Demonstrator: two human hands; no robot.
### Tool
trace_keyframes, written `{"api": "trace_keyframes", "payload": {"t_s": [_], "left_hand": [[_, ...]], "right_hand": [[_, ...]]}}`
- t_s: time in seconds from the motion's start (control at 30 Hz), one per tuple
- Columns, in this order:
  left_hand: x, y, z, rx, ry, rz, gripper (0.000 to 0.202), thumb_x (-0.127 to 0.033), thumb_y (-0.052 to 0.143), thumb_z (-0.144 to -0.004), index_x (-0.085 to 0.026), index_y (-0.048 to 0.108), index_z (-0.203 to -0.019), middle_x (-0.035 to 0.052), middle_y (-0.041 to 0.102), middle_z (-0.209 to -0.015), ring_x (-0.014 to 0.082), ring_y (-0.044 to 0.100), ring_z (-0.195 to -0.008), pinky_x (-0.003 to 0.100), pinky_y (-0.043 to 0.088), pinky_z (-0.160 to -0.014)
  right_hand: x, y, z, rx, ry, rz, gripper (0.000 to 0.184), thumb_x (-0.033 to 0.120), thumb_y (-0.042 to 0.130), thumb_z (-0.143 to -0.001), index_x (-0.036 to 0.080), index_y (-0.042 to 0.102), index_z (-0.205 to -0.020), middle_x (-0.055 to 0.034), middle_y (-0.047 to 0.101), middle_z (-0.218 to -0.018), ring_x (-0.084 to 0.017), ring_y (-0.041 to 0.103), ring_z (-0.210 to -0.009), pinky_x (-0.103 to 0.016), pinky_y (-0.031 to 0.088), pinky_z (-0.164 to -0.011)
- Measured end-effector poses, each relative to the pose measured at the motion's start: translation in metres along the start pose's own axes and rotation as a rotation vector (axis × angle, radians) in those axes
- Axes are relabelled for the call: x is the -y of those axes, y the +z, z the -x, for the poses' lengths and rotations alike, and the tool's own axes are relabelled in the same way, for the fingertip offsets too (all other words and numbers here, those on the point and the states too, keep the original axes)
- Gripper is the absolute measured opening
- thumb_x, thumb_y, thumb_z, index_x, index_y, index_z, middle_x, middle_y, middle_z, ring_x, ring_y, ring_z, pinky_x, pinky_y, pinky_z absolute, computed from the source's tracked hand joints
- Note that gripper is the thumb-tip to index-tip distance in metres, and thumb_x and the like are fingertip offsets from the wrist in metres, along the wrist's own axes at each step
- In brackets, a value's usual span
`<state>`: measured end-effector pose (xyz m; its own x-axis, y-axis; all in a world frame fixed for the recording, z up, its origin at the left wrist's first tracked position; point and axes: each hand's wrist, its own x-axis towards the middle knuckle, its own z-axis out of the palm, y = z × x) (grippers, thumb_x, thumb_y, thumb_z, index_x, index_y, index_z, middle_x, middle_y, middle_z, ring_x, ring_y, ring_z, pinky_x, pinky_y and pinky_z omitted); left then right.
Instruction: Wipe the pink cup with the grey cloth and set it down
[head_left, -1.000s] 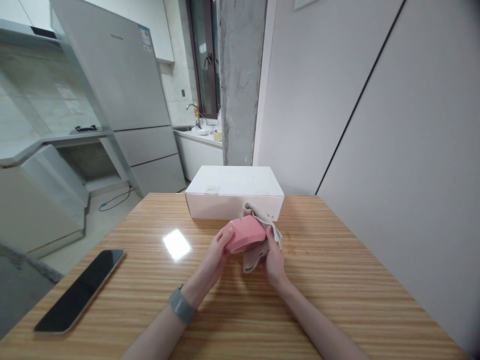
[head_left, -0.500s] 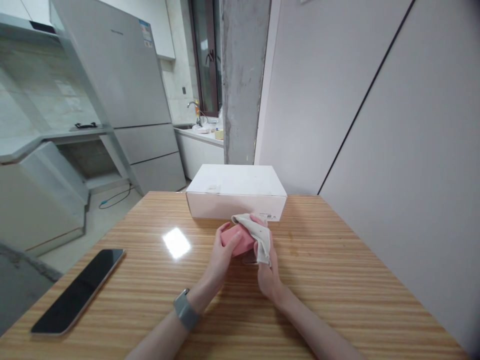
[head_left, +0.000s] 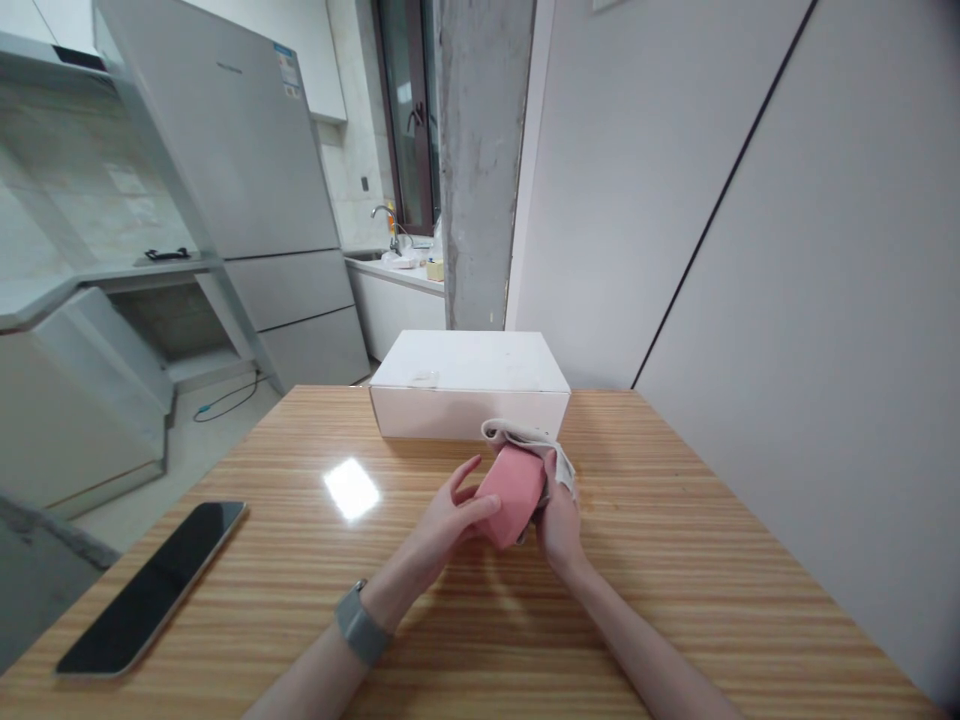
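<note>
Grip, left: left hand [head_left: 450, 515] pinches the near end of the pink case [head_left: 514, 492] with the thumb on top; one finger is stretched loose.
Grip, right: right hand [head_left: 559, 512] is closed on the cloth [head_left: 525, 437] and presses it to the far side of the case.
Case: tilted and held between the two grips, low over the worktop [head_left: 675, 580]. I cannot tell whether a corner touches the wood.
Beyond the grips: the box [head_left: 469, 385] is near, with the cloth's edge just short of its front wall.
Far left of the grips: the phone [head_left: 150, 590] lies well apart.
Risk, slip: the left pinch looks light, so a hard rub from the right could twist the case out and drop it.
Risk, cloth: loose folds may bunch or slide off, leaving bare fingers to smear the surface.
Risk, knock: a wide stroke could nudge the box.
</note>
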<state>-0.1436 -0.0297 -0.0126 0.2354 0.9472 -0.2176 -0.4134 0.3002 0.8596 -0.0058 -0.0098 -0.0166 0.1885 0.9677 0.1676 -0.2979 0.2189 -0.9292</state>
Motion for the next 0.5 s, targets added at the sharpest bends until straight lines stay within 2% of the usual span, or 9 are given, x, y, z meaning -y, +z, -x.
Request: {"api": "trace_keyframes", "payload": {"t_s": [0.1, 0.2, 0.27, 0.37, 0.5], "left_hand": [[-0.001, 0.002, 0.002, -0.014, 0.018, -0.031, 0.089, -0.035, 0.08, -0.062, -0.02, 0.036, -0.137, 0.0119, 0.064, -0.106, 0.0221, 0.063, -0.09, 0.029, 0.051, -0.071], [-0.001, 0.004, 0.003, -0.055, 0.045, -0.044, 0.075, -0.034, 0.076, -0.068, -0.019, 0.041, -0.133, 0.0105, 0.066, -0.1, 0.0182, 0.064, -0.082, 0.025, 0.051, -0.064], [0.0, 0.004, 0.002, -0.093, 0.057, -0.022, 0.071, -0.033, 0.076, -0.069, -0.019, 0.042, -0.13, 0.0097, 0.066, -0.098, 0.0165, 0.064, -0.077, 0.024, 0.051, -0.061], [0.002, 0.003, 0.0, -0.117, 0.077, 0.078, 0.063, -0.031, 0.075, -0.069, -0.02, 0.046, -0.124, 0.0092, 0.066, -0.101, 0.0169, 0.065, -0.078, 0.026, 0.054, -0.064], [-0.003, 0.001, 0.0, -0.042, 0.077, 0.224, 0.042, -0.033, 0.067, -0.076, -0.019, 0.056, -0.114, 0.0084, 0.067, -0.102, 0.0174, 0.066, -0.082, 0.027, 0.055, -0.068]], "right_hand": [[0.003, 0.001, 0.001, -0.076, 0.019, 0.072, 0.047, 0.061, 0.05, -0.08, 0.021, 0.068, -0.096, -0.0038, 0.071, -0.089, -0.025, 0.063, -0.094, -0.039, 0.05, -0.083], [0.005, 0.003, 0.002, -0.066, -0.062, 0.118, 0.052, 0.065, 0.053, -0.077, 0.021, 0.067, -0.103, -0.0057, 0.069, -0.102, -0.026, 0.056, -0.11, -0.041, 0.043, -0.097], [0.003, 0.005, 0.002, 0.0, -0.154, 0.138, 0.052, 0.063, 0.052, -0.079, 0.021, 0.065, -0.109, -0.0061, 0.066, -0.112, -0.025, 0.05, -0.12, -0.041, 0.035, -0.105], [-0.006, 0.005, 0.002, 0.165, -0.29, 0.201, 0.048, 0.053, 0.046, -0.087, 0.023, 0.056, -0.122, -0.005, 0.059, -0.125, -0.022, 0.039, -0.13, -0.042, 0.023, -0.112], [-0.015, 0.002, 0.009, 0.387, -0.44, 0.356, 0.047, 0.042, 0.038, -0.093, 0.025, 0.039, -0.138, -0.0035, 0.044, -0.14, -0.02, 0.02, -0.139, -0.046, 0.014, -0.115]]}}
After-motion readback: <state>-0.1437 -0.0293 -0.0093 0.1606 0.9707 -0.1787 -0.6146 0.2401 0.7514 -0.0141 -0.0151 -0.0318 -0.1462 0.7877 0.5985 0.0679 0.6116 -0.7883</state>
